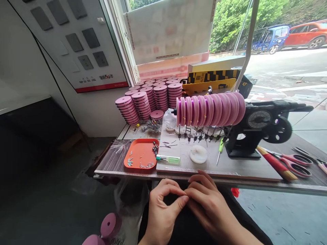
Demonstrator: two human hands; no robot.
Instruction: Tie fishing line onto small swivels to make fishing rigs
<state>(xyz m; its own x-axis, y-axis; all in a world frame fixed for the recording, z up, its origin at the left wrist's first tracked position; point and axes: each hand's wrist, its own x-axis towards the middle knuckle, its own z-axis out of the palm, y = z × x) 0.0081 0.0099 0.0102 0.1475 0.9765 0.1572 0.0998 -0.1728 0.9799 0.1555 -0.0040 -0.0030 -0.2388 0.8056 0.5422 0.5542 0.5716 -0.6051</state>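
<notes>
Daylight is coming through a street-side window behind a cluttered bench [230, 168], and a black hand-cranked winder [258, 132] is standing on its right half. Below the winder and nearer the person, under the bench edge, the two hands are meeting over a dark lap. The left hand [160, 211] is pressing thumb and forefinger into a tight pinch. The right hand [209, 204] is laying its fingertips against that pinch, though I cannot tell whether it is gripping anything itself. Whatever is being held is too fine to see, so this is looking like close fingertip work on something very thin. The next move would be calling for a steady pinch and small, careful finger motions rather than reach. Running left from the winder, one row of pink spools [209, 109] is sitting on its spindle, roughly ten of them, overlapping too much for a sure count. Further left of the winder, at least eight spool stacks [150, 98] are crowding the window side. One orange tray [139, 154] of small parts, one green lighter [168, 159] and one white disc [198, 154] are lying left of the winder's base. One pair of red scissors [293, 163] is lying just right of the winder. Two loose spools [109, 226] are resting far below-left of the winder, beside the left hand.
</notes>
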